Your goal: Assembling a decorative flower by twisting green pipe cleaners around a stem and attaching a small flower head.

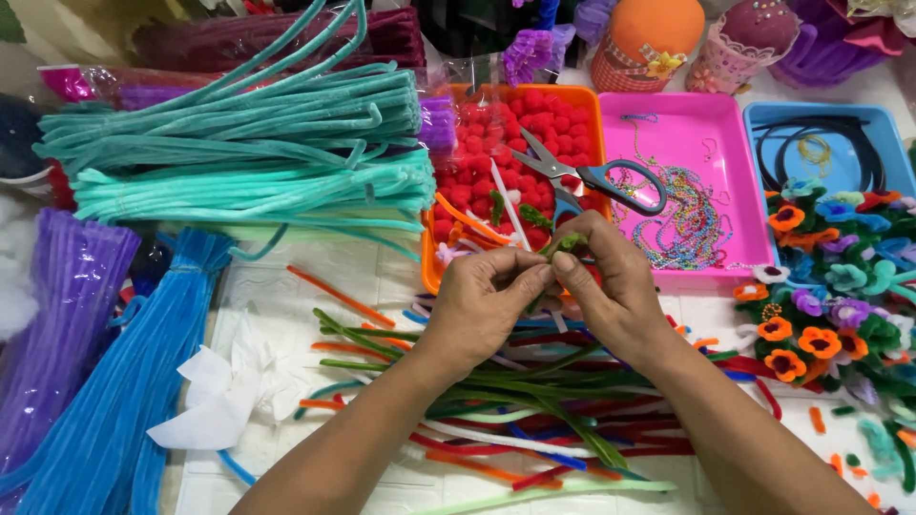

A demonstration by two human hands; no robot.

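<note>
A short green pipe-cleaner piece [567, 243] is pinched between the closed fingertips of left hand [482, 300] and right hand [611, 286], tilted up-right

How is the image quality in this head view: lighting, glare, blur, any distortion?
Head view: even, bright lighting with only soft shadows under the forearms; glare on the clear plastic wrap at upper left; left hand and right hand are sharp, pinching a small green piece; the far left and right edges look slightly softer; no strong distortion shows.
</note>
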